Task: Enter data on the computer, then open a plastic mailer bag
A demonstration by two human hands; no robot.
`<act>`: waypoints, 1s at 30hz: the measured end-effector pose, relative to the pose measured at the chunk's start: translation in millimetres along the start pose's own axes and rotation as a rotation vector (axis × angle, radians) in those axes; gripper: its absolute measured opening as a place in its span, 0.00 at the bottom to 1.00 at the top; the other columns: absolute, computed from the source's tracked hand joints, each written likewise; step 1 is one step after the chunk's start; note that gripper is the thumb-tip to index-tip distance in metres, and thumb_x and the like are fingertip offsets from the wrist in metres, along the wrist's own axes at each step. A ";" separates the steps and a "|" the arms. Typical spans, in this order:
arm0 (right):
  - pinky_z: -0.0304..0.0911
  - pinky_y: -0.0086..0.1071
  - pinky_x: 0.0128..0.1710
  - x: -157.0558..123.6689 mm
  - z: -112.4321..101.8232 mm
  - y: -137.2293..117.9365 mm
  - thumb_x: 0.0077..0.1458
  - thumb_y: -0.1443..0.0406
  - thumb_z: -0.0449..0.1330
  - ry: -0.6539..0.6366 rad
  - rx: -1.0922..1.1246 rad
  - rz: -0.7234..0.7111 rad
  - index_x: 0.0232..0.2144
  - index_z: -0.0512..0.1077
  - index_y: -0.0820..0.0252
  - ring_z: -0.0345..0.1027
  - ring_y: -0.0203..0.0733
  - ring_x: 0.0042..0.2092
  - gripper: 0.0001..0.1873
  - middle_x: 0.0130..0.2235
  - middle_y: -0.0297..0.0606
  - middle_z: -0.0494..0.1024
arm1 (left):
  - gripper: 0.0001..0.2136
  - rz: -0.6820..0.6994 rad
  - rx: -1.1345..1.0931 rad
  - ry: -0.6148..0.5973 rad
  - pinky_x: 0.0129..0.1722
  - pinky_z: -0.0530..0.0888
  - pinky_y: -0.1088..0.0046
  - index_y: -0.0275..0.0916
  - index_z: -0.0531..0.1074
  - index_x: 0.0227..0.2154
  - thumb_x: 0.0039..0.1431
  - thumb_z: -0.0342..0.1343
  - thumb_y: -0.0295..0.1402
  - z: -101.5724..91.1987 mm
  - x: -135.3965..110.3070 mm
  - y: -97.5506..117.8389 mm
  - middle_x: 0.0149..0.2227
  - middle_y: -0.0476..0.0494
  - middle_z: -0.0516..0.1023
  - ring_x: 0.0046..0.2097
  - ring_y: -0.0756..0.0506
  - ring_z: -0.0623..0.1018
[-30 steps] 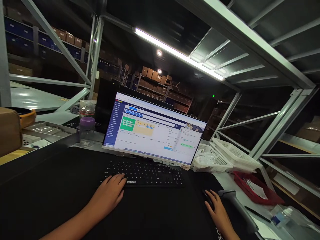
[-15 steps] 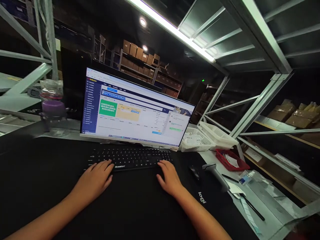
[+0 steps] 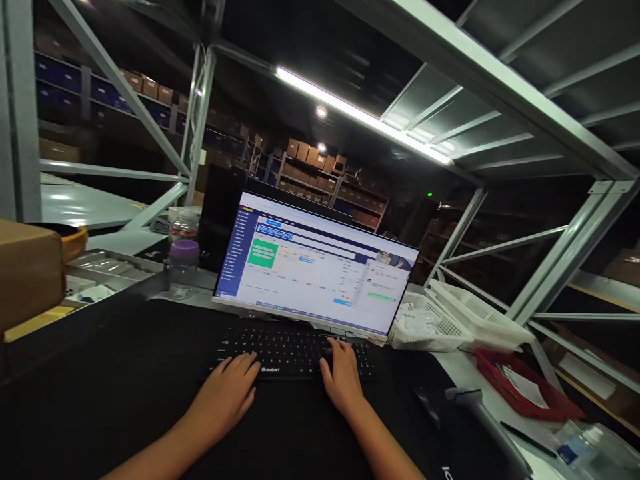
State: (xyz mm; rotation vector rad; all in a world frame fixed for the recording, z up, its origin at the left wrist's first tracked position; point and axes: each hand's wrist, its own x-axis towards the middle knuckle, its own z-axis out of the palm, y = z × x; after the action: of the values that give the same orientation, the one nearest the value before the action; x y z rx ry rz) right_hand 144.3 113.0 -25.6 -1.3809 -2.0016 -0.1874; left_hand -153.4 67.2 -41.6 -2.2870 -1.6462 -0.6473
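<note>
A black keyboard point(image 3: 293, 348) lies on a black desk mat point(image 3: 125, 380), below a lit monitor point(image 3: 310, 283) that shows a web page with a green box and a highlighted number. My left hand point(image 3: 224, 395) rests at the keyboard's lower left edge, fingers spread and holding nothing. Over the keys on the right side is my right hand point(image 3: 345, 377), its fingers stretched out and apart, with nothing in it. A black mouse point(image 3: 427, 407) sits on the mat to the right of this hand. Beside the mouse lies a grey barcode scanner point(image 3: 487, 427).
White baskets point(image 3: 425, 340) and a red tray point(image 3: 560, 407) with papers stand at right. A purple-lidded bottle point(image 3: 184, 267) is left of the monitor. A cardboard box point(image 3: 30, 277) juts in at far left. Metal rack posts point(image 3: 200, 127) frame the desk.
My view has swung left and upward, bringing the cardboard box into sight. My right hand has moved up from the keyboard's lower edge onto its keys. The left hand stays at the lower left edge.
</note>
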 end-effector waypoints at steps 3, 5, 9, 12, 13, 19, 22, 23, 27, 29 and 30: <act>0.60 0.59 0.67 -10.5 -12.1 10.6 0.65 0.63 0.55 -0.008 -0.005 -0.074 0.65 0.64 0.57 0.65 0.57 0.65 0.28 0.60 0.48 0.75 | 0.21 -0.004 -0.014 -0.006 0.64 0.74 0.53 0.43 0.78 0.54 0.61 0.47 0.29 -2.3 -0.7 1.8 0.61 0.36 0.80 0.61 0.37 0.78; 0.60 0.59 0.67 -19.5 -22.5 22.1 0.65 0.64 0.54 -0.002 -0.039 -0.107 0.64 0.65 0.56 0.65 0.57 0.65 0.26 0.60 0.47 0.75 | 0.21 0.000 -0.019 -0.015 0.64 0.74 0.52 0.42 0.78 0.54 0.61 0.47 0.29 -5.0 -0.6 2.8 0.61 0.35 0.79 0.61 0.37 0.79; 0.60 0.59 0.66 -42.0 -54.3 62.6 0.64 0.64 0.54 0.068 -0.150 -0.088 0.61 0.69 0.54 0.67 0.56 0.63 0.23 0.57 0.45 0.77 | 0.21 0.003 -0.017 -0.032 0.63 0.74 0.52 0.41 0.78 0.53 0.61 0.47 0.28 -9.3 0.1 4.0 0.61 0.35 0.80 0.61 0.37 0.79; 0.59 0.60 0.66 -67.7 -92.6 110.3 0.62 0.61 0.55 0.080 -0.280 0.006 0.55 0.74 0.53 0.69 0.59 0.61 0.20 0.53 0.46 0.80 | 0.21 -0.003 -0.018 -0.039 0.64 0.74 0.52 0.41 0.78 0.53 0.61 0.47 0.28 -9.0 0.2 4.0 0.61 0.35 0.79 0.62 0.37 0.78; 0.58 0.60 0.66 -78.9 -106.7 128.4 0.61 0.60 0.54 0.092 -0.325 0.072 0.53 0.75 0.54 0.69 0.61 0.60 0.20 0.53 0.47 0.79 | 0.21 -0.005 -0.020 -0.040 0.64 0.74 0.52 0.41 0.78 0.53 0.61 0.47 0.28 -8.4 0.2 4.0 0.61 0.35 0.79 0.62 0.37 0.78; 0.67 0.56 0.59 -153.2 -161.5 216.3 0.58 0.42 0.51 0.059 -0.241 0.471 0.55 0.74 0.56 0.72 0.63 0.58 0.34 0.56 0.51 0.76 | 0.22 -0.026 -0.040 -0.037 0.65 0.72 0.52 0.41 0.77 0.55 0.62 0.47 0.28 -5.8 -0.5 5.0 0.61 0.35 0.79 0.63 0.37 0.77; 0.68 0.54 0.60 -169.7 -160.1 230.5 0.56 0.39 0.52 0.050 -0.126 0.532 0.56 0.73 0.58 0.70 0.63 0.61 0.38 0.59 0.53 0.74 | 0.22 -0.030 -0.042 -0.040 0.65 0.72 0.52 0.41 0.77 0.55 0.62 0.47 0.28 -5.9 -0.7 5.6 0.61 0.35 0.79 0.62 0.37 0.77; 0.67 0.54 0.61 -171.0 -157.6 231.6 0.56 0.39 0.52 0.062 -0.104 0.538 0.57 0.72 0.59 0.70 0.63 0.61 0.39 0.59 0.53 0.73 | 0.22 -0.030 -0.040 -0.041 0.65 0.72 0.52 0.41 0.77 0.55 0.62 0.47 0.28 -6.0 -0.7 5.6 0.61 0.35 0.79 0.63 0.37 0.77; 0.66 0.53 0.63 -166.2 -148.8 228.2 0.55 0.40 0.55 0.090 -0.068 0.511 0.58 0.70 0.58 0.70 0.61 0.61 0.37 0.60 0.51 0.73 | 0.22 -0.022 -0.032 -0.038 0.64 0.72 0.52 0.41 0.77 0.55 0.62 0.47 0.29 -5.8 -1.0 4.4 0.62 0.35 0.79 0.62 0.37 0.77; 0.66 0.52 0.64 -161.0 -146.6 224.8 0.57 0.43 0.56 0.060 -0.061 0.472 0.59 0.70 0.57 0.70 0.58 0.62 0.35 0.60 0.49 0.72 | 0.21 -0.017 -0.034 -0.030 0.64 0.73 0.53 0.41 0.77 0.55 0.62 0.47 0.29 -4.9 -1.0 3.5 0.61 0.35 0.79 0.62 0.37 0.78; 0.66 0.51 0.64 -157.7 -145.6 222.9 0.57 0.44 0.56 0.039 -0.059 0.449 0.59 0.69 0.56 0.70 0.57 0.62 0.35 0.61 0.49 0.72 | 0.21 -0.014 -0.036 -0.025 0.64 0.73 0.54 0.41 0.77 0.54 0.62 0.47 0.29 -4.2 -1.0 2.9 0.61 0.35 0.79 0.62 0.37 0.78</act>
State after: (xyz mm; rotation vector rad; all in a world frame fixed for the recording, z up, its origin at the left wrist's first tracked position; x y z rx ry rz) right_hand 435.3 16.8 -68.5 -1.8081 -1.6145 -0.0687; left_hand -151.7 63.5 -38.3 -2.3193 -1.6770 -0.6596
